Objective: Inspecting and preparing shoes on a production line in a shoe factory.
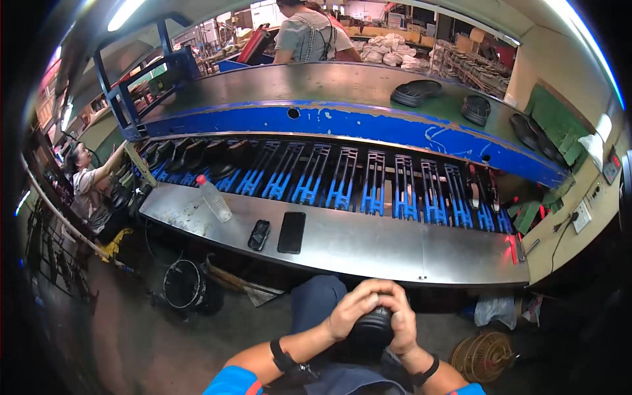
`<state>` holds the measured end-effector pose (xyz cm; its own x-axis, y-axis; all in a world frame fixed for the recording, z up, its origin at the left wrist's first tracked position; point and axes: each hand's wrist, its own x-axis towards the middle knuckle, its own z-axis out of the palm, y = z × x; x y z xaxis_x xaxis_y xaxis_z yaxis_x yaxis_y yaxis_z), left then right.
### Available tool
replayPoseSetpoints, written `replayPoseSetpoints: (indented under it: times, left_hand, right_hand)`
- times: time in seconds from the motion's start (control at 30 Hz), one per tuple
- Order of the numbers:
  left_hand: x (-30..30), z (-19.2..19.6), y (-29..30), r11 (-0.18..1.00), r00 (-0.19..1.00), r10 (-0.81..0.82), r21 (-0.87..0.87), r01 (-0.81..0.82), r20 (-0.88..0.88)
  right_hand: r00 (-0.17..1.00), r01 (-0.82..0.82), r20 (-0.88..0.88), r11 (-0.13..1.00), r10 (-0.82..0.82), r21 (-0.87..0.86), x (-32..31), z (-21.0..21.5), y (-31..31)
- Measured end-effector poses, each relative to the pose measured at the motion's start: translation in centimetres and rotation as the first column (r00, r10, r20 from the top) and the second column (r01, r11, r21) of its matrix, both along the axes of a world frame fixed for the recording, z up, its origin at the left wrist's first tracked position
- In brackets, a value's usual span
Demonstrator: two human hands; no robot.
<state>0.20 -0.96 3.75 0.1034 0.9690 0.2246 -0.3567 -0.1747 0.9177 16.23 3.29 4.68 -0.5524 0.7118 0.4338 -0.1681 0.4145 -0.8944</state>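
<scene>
Low in front of my body, over my lap, is a black shoe [370,330], gripped from both sides. My left hand [355,308] wraps its left side, fingers curled over the upper end. My right hand [401,317] closes on the right side, and the fingertips of both hands meet at the top. Much of the shoe is covered by the hands or lost against dark clothing. Beyond my hands runs a metal ledge [388,249], with a black phone [291,232] and a small black device [259,235] lying on it.
A red-capped clear bottle [215,201] lies on the ledge. Behind stand blue racks [340,191], several black shoes [191,155] at their left end. Dark footwear [416,93] rests on the belt [329,82]. A bucket [183,284] and a round wicker-like object [484,356] flank me. A co-worker [89,184] sits left.
</scene>
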Motion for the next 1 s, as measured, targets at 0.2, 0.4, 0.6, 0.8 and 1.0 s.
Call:
replayPoseSetpoints:
  times: [0.2,0.4,0.6,0.8,1.0]
  left_hand:
    - [-2.7,9.4,-2.0,0.616,0.845,0.356,0.780,0.109,-0.399]
    - [-1.0,2.7,0.5,0.857,0.841,0.513,0.039,-0.514,-0.174]
    - [2.0,-6.3,-3.6,0.927,0.923,0.366,-0.037,-0.373,-0.117]
    - [1.4,-8.6,0.1,0.948,0.943,0.269,-0.119,-0.295,-0.197]
    - [-0.2,-9.8,5.2,0.946,0.952,0.184,-0.217,-0.239,-0.247]
  right_hand:
    - [0.874,0.042,-0.456,0.909,0.168,0.415,0.0,4.8,1.2]
    - [0.983,0.004,-0.180,0.975,-0.045,-0.222,-3.6,-0.1,3.2]
    - [0.992,-0.118,0.034,0.982,0.124,-0.147,2.5,-6.3,2.6]
    - [0.990,-0.140,-0.046,0.908,0.133,-0.395,2.1,-8.7,5.3]
    - [0.992,-0.122,-0.075,0.861,0.098,-0.494,1.2,-12.1,8.2]
